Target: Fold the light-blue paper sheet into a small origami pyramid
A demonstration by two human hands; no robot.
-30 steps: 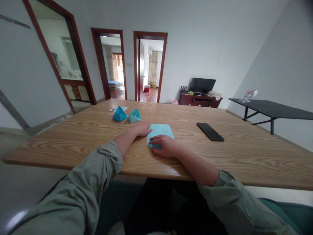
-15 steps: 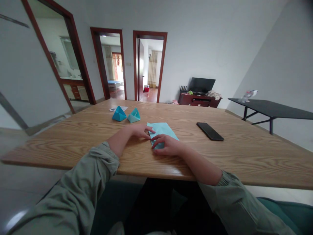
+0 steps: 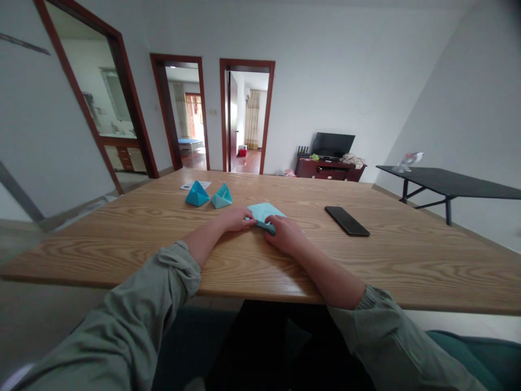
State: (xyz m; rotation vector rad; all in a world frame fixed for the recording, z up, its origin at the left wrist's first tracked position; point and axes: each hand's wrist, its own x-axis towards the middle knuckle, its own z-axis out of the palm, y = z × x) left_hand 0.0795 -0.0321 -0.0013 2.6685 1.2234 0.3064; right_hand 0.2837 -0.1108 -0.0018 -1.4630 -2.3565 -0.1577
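Note:
A light blue sheet of paper (image 3: 266, 209) lies on the wooden table (image 3: 163, 255), its near edge lifted and folded over. My left hand (image 3: 236, 219) grips the left end of that edge with closed fingers. On the right part of the same edge, my right hand (image 3: 285, 233) has its thumb and fingers pinched on the paper. Behind my left hand stand two folded paper shapes, a darker blue one (image 3: 197, 194) and a lighter blue one (image 3: 222, 196), side by side.
A black phone (image 3: 347, 221) lies on the table to the right. Behind the blue shapes is a small white printed paper (image 3: 204, 185). Beyond the table's right side stands a black folding table (image 3: 451, 182). A television (image 3: 334, 145) sits on a cabinet at the back.
The near edge of the sheet has been raised and folded away from me. Both hands have closed on it, and my right hand has moved slightly forward. The view has tilted slightly.

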